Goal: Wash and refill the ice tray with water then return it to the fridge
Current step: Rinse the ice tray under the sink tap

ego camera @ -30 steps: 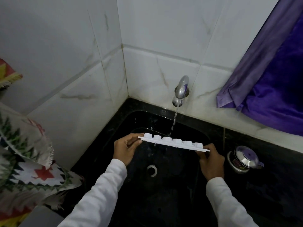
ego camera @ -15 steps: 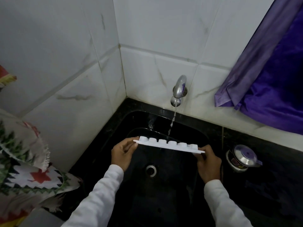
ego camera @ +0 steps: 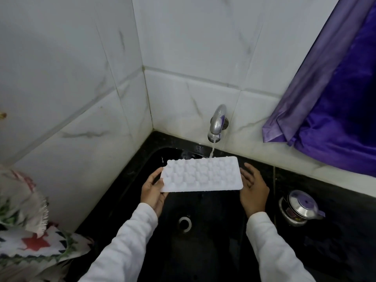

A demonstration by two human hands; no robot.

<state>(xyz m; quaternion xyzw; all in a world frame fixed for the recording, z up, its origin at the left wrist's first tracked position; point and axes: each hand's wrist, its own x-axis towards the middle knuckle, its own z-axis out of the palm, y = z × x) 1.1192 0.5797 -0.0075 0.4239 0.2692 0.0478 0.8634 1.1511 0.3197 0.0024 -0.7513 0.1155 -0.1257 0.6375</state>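
Observation:
The white ice tray hangs over the black sink, its bumpy underside tilted up towards me. My left hand grips its left end, thumb on top and fingers below. My right hand holds the right end, with the fingers stretched along the edge. Both arms are in white sleeves. A thin stream of water runs from the steel tap on the back wall and lands at the tray's far edge.
The sink's drain lies below the tray. A small steel pot with a lid stands on the black counter at the right. A purple curtain hangs above it. A patterned cloth lies at the left beside the tiled corner.
The tray has been tipped from nearly level, seen edge-on, so its underside faces me. It has also moved closer to the tap, and the stream now hits its far edge.

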